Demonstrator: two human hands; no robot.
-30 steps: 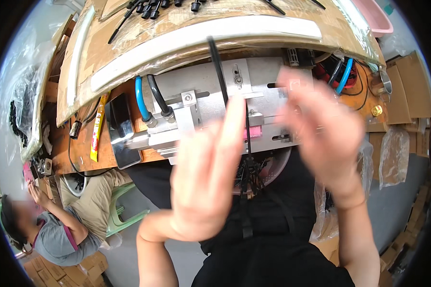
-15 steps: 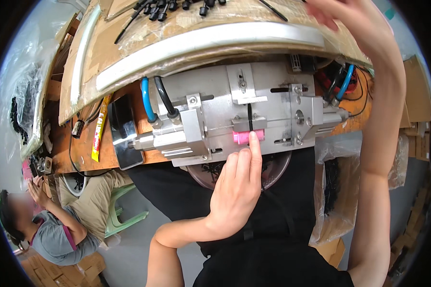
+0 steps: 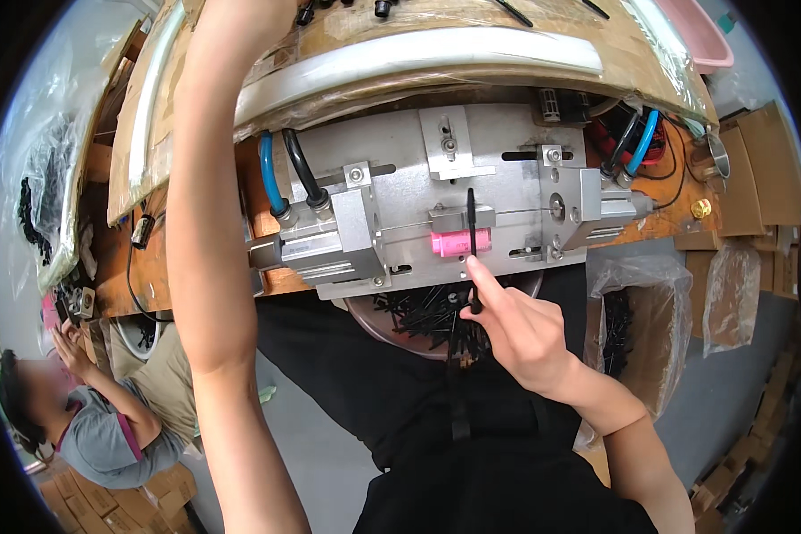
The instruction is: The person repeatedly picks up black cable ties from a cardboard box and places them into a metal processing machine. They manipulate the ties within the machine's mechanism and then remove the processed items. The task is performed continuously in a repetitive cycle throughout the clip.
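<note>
Bench (image 3: 187,267): wooden top w/ cardboard sheets and a curved white strip (image 3: 418,58) across the far side; runs the whole width of view; straight edges bend w/ the lens
Fixture (image 3: 436,214): grey metal plate assy at bench's near edge, directly in front of the person; pneumatic cylinder block (image 3: 325,240) on its left w/ blue and black hoses (image 3: 285,173); second smaller cylinder (image 3: 610,209) on its right; pink block (image 3: 458,242) at centre
Bowl (image 3: 436,320): round dark dish just below the fixture, against the person's lap; filled w/ loose black plastic parts
Bags (image 3: 632,311): clear plastic bags to the right, one w/ more black parts inside; cardboard boxes beyond
Co-worker (image 3: 89,418): another person seated low at left, grey top; their hands near small items at bench's left end; not involved here
L arm (image 3: 209,222): reaches up and away across the bench; hand itself runs out past the top edge; open or closed – cannot tell
R hand (image 3: 516,325): below the fixture; index finger (image 3: 485,276) extended, other fingers curled in; fingertip on the lower end of the black pin
Black pin (image 3: 472,236): thin black stick standing in the fixture slot, crossing the pink block; long axis runs near-to-far, i.e. vertical in view; lower end pokes out toward the bowl
Key relation: pin lies straight ahead of R fingertip, along the finger's own line; R hand is the nearer one by far, L is well apart at the far side
</note>
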